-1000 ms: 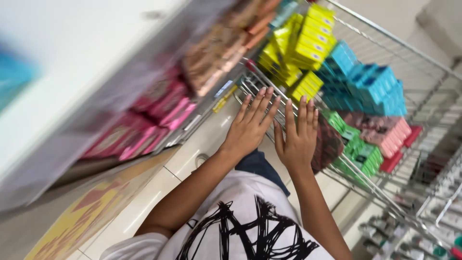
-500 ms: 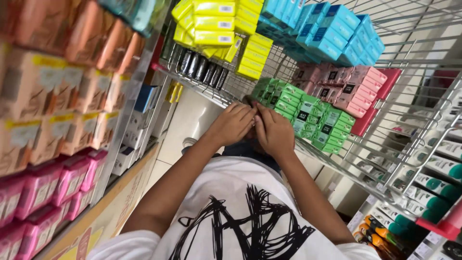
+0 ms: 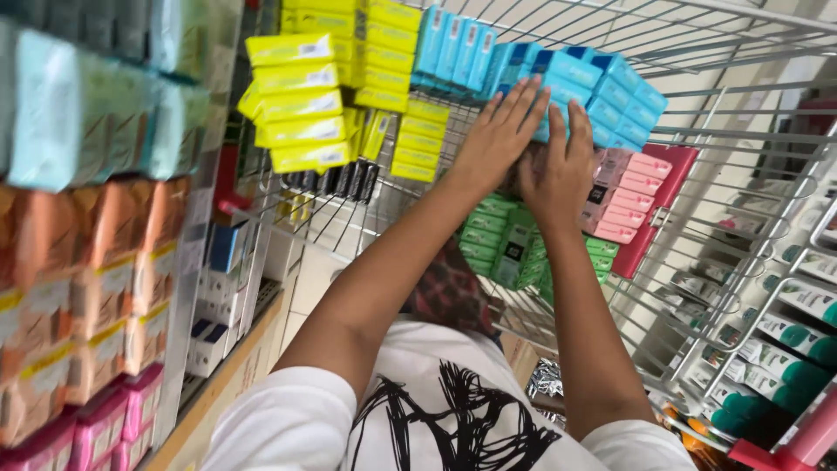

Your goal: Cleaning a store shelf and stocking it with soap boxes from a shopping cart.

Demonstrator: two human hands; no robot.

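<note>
My left hand lies flat with fingers spread on a row of light blue boxes in a wire basket. Beside it and touching it, my right hand presses where the blue boxes meet a stack of pink boxes. Neither hand grips a box. Green boxes sit just below my hands, and yellow boxes are stacked to the left in the same basket.
A shelf on the left holds pale blue packs, orange packs and pink packs. White tubes with teal caps hang in racks at the lower right. A cardboard box stands on the floor.
Both hands have moved up from the green boxes to the blue and pink ones, and the fingers have spread. The view has shifted, so the basket looks closer.
</note>
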